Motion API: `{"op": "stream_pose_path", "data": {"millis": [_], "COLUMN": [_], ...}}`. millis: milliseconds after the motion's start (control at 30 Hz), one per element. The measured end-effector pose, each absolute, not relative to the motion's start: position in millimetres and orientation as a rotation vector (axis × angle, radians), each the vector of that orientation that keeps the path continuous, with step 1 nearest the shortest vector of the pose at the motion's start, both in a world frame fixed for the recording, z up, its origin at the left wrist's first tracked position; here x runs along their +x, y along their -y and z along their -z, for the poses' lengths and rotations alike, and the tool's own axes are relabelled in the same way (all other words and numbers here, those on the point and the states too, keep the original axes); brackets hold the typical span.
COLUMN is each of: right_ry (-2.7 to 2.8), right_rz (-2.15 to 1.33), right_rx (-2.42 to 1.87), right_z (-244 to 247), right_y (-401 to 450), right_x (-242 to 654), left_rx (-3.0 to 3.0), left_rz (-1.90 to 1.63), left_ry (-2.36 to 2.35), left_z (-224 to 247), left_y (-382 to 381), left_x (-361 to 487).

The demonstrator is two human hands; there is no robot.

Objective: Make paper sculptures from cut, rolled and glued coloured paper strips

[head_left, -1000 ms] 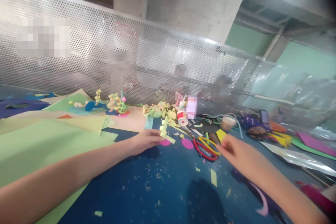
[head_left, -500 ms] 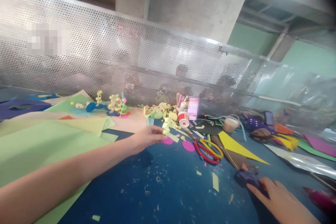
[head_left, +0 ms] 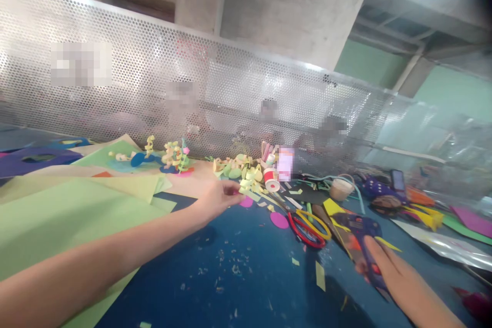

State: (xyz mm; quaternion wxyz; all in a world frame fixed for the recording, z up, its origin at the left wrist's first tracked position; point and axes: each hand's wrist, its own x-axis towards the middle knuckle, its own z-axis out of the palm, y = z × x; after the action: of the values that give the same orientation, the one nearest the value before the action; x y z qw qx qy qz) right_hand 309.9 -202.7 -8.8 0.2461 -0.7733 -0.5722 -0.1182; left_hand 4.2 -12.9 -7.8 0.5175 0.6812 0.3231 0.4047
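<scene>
My right hand (head_left: 380,266) is wrapped round the grip of a dark blue glue gun (head_left: 363,225) with an orange trigger, lifted above the table and slightly blurred. On the left, my left hand (head_left: 221,200) is closed in a pinch at the edge of a pink paper disc (head_left: 246,202). A curl of pale yellow paper strip (head_left: 251,184) stands by that disc, beside the fingertips. Another pink disc (head_left: 279,220) lies flat to the right. Scissors (head_left: 309,228) with red and yellow handles rest between my hands, their blades pointing away.
Large pale green paper sheets (head_left: 77,215) cover the left side. Paper flower pieces (head_left: 177,156) stand behind them. A red and white spool (head_left: 271,179), a small cup (head_left: 341,188) and yellow paper (head_left: 333,207) lie farther back. A perforated metal screen (head_left: 134,61) borders the table, with people beyond it.
My right hand has picked up the glue gun from the table, raising and turning it. My left hand stays at nearly the same place by the pink disc. The view has tilted slightly.
</scene>
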Motion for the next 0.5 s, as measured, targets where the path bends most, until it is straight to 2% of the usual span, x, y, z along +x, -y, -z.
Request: {"op": "stream_pose_path", "data": {"millis": [33, 100, 167, 300, 500], "right_ry": [1.560, 1.418, 1.298, 1.396, 1.640], "right_rz": [0.173, -0.420, -0.682, -0.692, -0.506], "right_rx": [-2.093, -1.950, -1.733, -1.575, -1.749], "right_z": [1, -12, -23, -33, -39], "right_y": [200, 195, 192, 187, 181], "right_x": [297, 269, 241, 200, 169], "left_rx": [1.646, 1.629, 1.572, 1.342, 1.192], "left_rz": [-0.987, -0.985, -0.947, -0.819, -0.744], "left_ry": [-0.783, -0.764, -0.733, -0.722, -0.530], "left_z": [7, 4, 1, -3, -4], "left_y": [13, 15, 18, 24, 24], "left_x": [4, 3, 3, 3, 2]}}
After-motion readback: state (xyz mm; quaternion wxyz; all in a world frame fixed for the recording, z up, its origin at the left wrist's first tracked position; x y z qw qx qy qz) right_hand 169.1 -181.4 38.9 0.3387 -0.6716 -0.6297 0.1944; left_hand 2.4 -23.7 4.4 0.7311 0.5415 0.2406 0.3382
